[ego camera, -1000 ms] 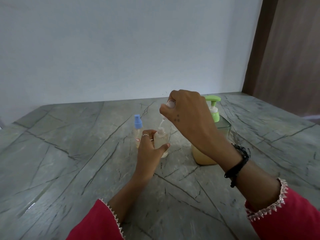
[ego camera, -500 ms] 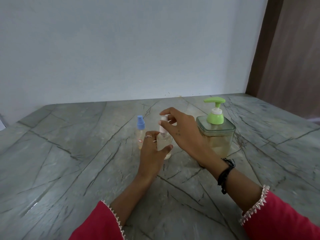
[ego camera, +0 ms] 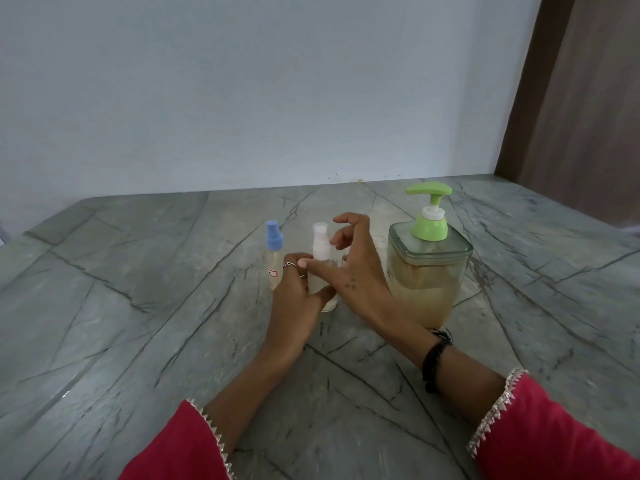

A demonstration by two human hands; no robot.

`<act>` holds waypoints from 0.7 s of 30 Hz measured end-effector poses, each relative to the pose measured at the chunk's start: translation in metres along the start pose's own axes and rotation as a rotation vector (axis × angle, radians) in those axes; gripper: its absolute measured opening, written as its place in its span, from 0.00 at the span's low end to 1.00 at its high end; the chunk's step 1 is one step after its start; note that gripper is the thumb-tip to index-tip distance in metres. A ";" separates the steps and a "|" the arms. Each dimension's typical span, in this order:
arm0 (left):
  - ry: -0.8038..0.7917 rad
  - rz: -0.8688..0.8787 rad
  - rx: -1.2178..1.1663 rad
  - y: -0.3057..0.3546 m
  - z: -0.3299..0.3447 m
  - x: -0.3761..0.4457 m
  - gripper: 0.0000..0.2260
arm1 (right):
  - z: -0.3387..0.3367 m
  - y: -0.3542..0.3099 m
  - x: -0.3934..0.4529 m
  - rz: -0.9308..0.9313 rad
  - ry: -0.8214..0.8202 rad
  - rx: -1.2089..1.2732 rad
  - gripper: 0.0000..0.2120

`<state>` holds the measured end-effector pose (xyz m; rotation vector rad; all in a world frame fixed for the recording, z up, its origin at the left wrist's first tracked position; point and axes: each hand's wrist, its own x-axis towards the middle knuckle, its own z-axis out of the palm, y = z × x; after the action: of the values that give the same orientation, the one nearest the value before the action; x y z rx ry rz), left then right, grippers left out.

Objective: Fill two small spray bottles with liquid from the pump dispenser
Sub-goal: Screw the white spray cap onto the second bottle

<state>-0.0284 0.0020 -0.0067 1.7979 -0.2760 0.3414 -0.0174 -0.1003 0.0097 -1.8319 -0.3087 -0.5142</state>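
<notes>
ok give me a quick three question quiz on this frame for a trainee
1. True or false: the blue-capped bottle stands right of the dispenser.
2. Which hand grips the white-capped bottle? A) left hand B) right hand C) neither
3. Fill in: the dispenser's pump is ____ in colour.

Key
1. False: it stands to the left, on the far side of the white-capped bottle.
2. A: the left hand wraps the bottle's body; the right hand sits by the cap with its fingers loosely curled, and whether they touch it cannot be told.
3. Green.
</notes>
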 end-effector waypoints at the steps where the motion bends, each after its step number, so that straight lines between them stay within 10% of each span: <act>1: 0.003 0.000 0.002 0.000 0.000 0.000 0.15 | 0.000 0.001 -0.001 -0.014 -0.014 0.021 0.31; 13: 0.012 0.006 0.024 0.000 0.000 0.002 0.17 | -0.005 0.002 -0.001 -0.010 0.003 0.101 0.34; 21: 0.011 -0.062 -0.008 0.001 0.000 0.002 0.18 | -0.008 0.000 -0.006 0.010 0.067 0.350 0.16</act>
<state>-0.0274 0.0017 -0.0048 1.7923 -0.2124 0.3059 -0.0238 -0.1077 0.0085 -1.4739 -0.3218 -0.4805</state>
